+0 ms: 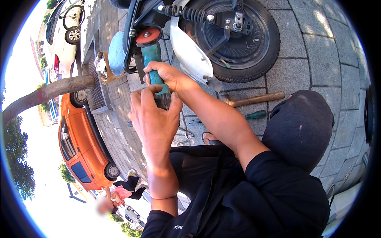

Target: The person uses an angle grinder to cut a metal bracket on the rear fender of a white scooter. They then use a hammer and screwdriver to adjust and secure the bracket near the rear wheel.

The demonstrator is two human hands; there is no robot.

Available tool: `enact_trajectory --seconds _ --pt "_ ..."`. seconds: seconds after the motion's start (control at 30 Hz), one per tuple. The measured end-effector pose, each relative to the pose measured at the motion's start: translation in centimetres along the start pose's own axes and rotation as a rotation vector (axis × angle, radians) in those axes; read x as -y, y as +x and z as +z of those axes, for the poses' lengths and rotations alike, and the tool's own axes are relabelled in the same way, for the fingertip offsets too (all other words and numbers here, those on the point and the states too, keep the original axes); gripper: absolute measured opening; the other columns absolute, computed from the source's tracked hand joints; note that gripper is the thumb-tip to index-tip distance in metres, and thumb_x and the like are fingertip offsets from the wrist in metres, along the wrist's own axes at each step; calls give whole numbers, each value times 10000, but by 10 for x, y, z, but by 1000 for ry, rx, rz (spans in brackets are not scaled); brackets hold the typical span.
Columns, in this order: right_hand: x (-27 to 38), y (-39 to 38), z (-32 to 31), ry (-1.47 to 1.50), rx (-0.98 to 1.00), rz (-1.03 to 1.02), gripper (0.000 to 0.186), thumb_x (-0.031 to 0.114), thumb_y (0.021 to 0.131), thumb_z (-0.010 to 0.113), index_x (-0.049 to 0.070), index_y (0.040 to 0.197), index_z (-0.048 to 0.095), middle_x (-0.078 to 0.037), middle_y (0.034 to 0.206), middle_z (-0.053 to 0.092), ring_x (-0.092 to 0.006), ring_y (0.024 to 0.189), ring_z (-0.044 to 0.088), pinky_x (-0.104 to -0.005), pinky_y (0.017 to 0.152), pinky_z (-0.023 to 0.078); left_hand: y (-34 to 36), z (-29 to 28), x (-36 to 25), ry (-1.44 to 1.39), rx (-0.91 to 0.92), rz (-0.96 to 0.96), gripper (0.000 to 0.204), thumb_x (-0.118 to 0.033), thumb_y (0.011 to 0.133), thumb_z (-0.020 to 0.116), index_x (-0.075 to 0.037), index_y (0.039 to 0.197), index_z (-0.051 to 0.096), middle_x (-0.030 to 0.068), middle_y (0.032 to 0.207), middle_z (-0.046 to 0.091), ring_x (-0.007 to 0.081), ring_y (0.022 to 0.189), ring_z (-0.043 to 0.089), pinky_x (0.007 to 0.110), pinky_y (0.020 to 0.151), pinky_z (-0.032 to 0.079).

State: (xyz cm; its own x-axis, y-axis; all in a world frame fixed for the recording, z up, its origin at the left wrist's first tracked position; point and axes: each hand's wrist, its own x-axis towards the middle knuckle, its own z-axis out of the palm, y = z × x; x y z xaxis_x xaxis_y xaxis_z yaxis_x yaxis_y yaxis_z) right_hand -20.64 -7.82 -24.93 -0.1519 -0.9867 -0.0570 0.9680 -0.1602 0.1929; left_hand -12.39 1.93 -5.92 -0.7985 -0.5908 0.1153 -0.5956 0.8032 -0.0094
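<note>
- Head view: your two hands meet just above the middle of the frame, both closed on a teal angle grinder (152, 59).
- Your right hand (166, 75) comes in from the lower right and wraps around the middle of the grinder's body, fingers curled over it.
- Your left hand (152, 119) rises from the lower centre and clamps the tool's dark rear end, just below the right hand and touching it.
- The grinder's orange disc (147, 35) sits at the top centre, close against the dark frame parts of a scooter; whether it touches them you cannot tell.
- The scooter's rear wheel (238, 35) fills the upper right, with a coil spring (186, 14) above a white panel (190, 51).
- On the paving stones (317, 59) at centre right lie a wooden-handled hammer (254, 99) and, just below it, a green-handled screwdriver (256, 115).
- Your knee in dark cloth (301, 127) stands at the right.
- An orange car (79, 146) is at the left edge, a tree trunk (47, 93) above it.
</note>
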Motion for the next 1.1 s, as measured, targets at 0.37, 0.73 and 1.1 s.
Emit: enact_trajectory --seconds 0.37,0.73,1.1 --pt "1 -4 7 -3 -5 -10 230 146 909 708 9 1028 566 -117 841 646 -191 691 657 -351 676 582 -1 -1 1 -10 -5 -6 402 -261 817 830 -44 1137 721 179 1080 636 399 1005 669 491 898 523" --pt "1 -2 4 -22 -1 -4 233 147 906 710 10 1027 565 -116 830 652 -190 684 659 -349 669 584 -1 -1 -1 -1 -8 8 401 -270 822 826 -47 1138 722 188 1087 643 416 1064 657 507 955 506" --pt "6 -3 0 -58 23 -2 204 150 913 705 16 992 573 -110 837 647 -183 697 659 -337 676 578 1 1 -7 16 21 -13 405 -293 828 816 -54 1140 719 173 1088 630 403 1016 660 501 912 512"
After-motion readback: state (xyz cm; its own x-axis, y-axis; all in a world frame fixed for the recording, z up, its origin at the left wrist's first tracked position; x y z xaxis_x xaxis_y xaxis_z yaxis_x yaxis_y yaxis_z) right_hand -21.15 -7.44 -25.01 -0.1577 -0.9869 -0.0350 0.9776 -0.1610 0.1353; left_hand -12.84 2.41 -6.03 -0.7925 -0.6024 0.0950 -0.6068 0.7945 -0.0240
